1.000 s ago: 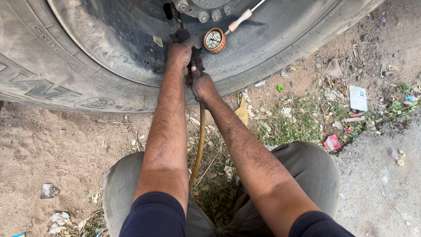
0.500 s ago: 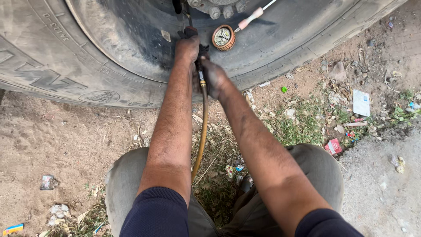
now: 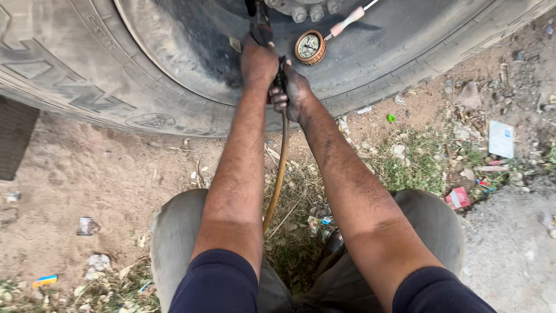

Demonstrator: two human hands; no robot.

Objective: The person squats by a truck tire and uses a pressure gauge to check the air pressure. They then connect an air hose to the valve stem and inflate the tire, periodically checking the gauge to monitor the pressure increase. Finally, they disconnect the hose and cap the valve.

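A big dusty black tyre [image 3: 174, 64] fills the top of the view. My left hand [image 3: 259, 60] is closed around the dark metal inflator tool [image 3: 259, 23] that reaches up toward the wheel hub. My right hand [image 3: 292, 91], just below and to the right, grips the tool's handle where the tan air hose [image 3: 280, 168] joins it. The hose runs down between my forearms to the ground. A round pressure gauge [image 3: 310, 46] with a brown rim sits right of my hands against the tyre. A pink-and-white stem [image 3: 347, 20] slants up from it.
Wheel nuts [image 3: 301, 10] show at the top edge. Bare dirt lies at the left, with dry grass and litter between my knees. A white card [image 3: 501, 139] and a red wrapper [image 3: 458, 198] lie at the right. A dark block [image 3: 14, 136] stands at the far left.
The view has shifted, so the tyre, gauge and hands sit slightly lower and further right in the frame. Both hands keep their hold on the tool and hose.
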